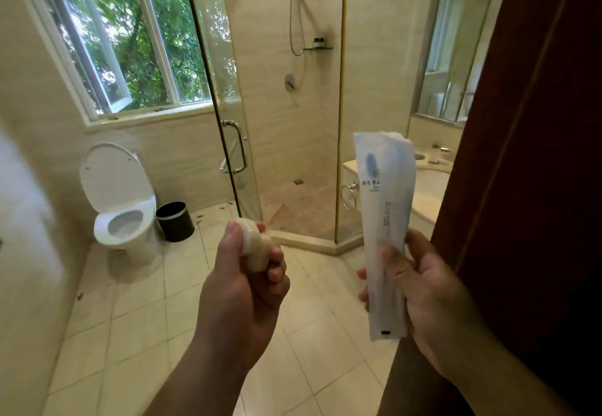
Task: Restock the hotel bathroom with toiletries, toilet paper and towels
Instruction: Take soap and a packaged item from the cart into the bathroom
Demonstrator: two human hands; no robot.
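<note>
My left hand (247,282) grips a small round white wrapped soap (255,246), held up in front of me over the tiled floor. My right hand (433,295) pinches a long white sealed toothbrush packet (384,220) with a blue toothbrush showing through, held upright. Behind the packet, at the right, lies the cream vanity counter (426,187) with a sink and tap. Both hands are at the bathroom doorway.
A dark wooden door (534,155) fills the right side. A glass shower cabin (293,106) stands ahead with small bottles on its shelf (318,45). At the left are a toilet (120,200) with its lid up and a black bin (175,221). A window is open above.
</note>
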